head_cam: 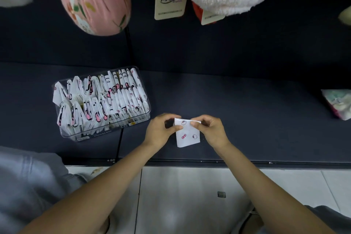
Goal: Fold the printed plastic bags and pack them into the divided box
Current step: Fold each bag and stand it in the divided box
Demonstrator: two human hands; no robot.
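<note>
Single head view: we look steeply down from above the clear divided box [101, 101], which sits upper-left of centre, near, dark surface [247, 112] beneath it.

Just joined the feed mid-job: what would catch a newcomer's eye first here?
Both hands, left hand and right hand, pinch a small folded printed bag at centre over the dark surface. To the left sits a clear divided box crammed with folded bags. A pink floral cushion lies above.
</note>
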